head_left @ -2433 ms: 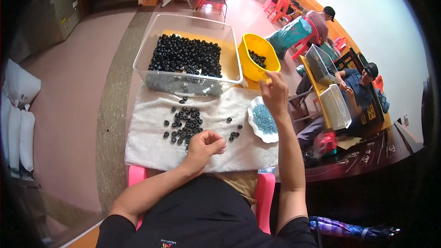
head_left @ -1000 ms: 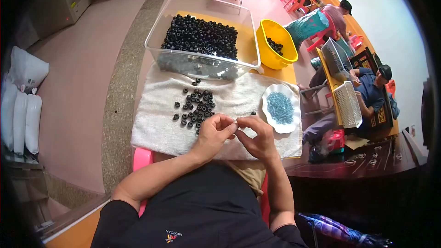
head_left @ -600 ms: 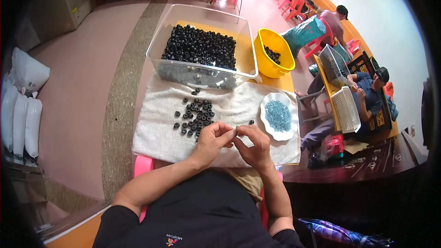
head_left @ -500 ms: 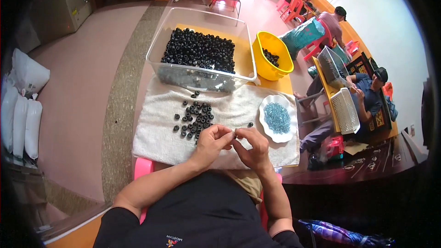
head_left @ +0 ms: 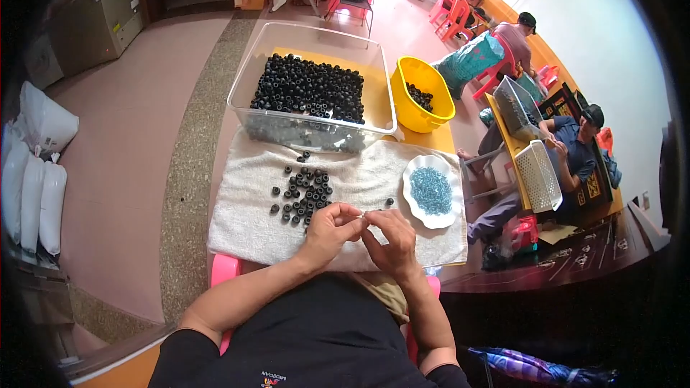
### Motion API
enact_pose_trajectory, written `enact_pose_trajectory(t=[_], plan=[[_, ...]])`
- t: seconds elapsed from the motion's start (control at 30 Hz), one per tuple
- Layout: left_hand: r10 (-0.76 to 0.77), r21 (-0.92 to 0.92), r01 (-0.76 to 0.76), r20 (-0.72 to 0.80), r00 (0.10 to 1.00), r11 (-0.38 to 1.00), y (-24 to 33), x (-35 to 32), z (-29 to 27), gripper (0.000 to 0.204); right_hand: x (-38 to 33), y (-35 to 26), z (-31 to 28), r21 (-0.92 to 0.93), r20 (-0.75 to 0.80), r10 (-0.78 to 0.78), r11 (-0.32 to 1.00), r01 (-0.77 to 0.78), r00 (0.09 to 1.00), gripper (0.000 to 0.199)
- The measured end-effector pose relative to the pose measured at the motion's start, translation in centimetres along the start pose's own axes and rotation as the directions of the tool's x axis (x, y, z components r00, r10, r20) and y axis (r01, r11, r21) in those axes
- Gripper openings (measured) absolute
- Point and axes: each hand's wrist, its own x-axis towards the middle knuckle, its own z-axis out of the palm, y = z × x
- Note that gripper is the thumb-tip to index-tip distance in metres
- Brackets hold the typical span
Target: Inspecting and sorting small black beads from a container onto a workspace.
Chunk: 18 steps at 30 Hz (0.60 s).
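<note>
Above the front of a white towel (head_left: pixel 248 226), my left hand (head_left: pixel 332 236) and my right hand (head_left: pixel 392 241) meet fingertip to fingertip. Both are closed in a pinch; whatever sits between the fingers is too small and covered to make out. Just beyond my left hand lies a loose group of small black round pieces with holes (head_left: pixel 307 190). A single black piece (head_left: pixel 389 202) rests apart, beyond my right hand. To the right, a white scalloped dish (head_left: pixel 436 222) holds many tiny pale-blue, see-through bits (head_left: pixel 431 189).
Behind the towel stands a clear plastic bin (head_left: pixel 241 100) with many black pieces, beside a yellow tub (head_left: pixel 424 121) holding more. At right, a person (head_left: pixel 575 144) sits by a white basket (head_left: pixel 537 176). White sacks (head_left: pixel 52 208) stand at far left.
My hands stay together, shifted slightly left. A dark spot at the right fingertips no longer shows; a pale glint appears between the fingertips. The table things sit a little lower in view.
</note>
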Motion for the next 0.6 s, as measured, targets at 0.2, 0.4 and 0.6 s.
enact_pose_trajectory(t=[0.2, 0.4, 0.6], plan=[[-0.013, -0.002, 0.013, -0.003, 1.000, 1.000, 0.0, 0.0, 0.0, 0.013, -0.3, -0.1, 0.3, -0.008, -0.062, -0.001, 1.000, 0.001, 0.998, 0.038], [-0.027, 0.057, 0.027, -0.004, 1.000, 0.998, 0.1, 0.1, -0.2, 0.016, -0.8, 0.0, 0.4, 0.041, -0.080, 0.054, 0.998, -0.051, 0.995, 0.038], [-0.035, 0.042, 0.034, 0.017, 0.999, 0.999, -0.2, 0.1, -0.2, 0.015, -1.3, 0.3, 0.5, 0.153, -0.061, 0.145, 0.979, -0.134, 0.988, 0.039]])
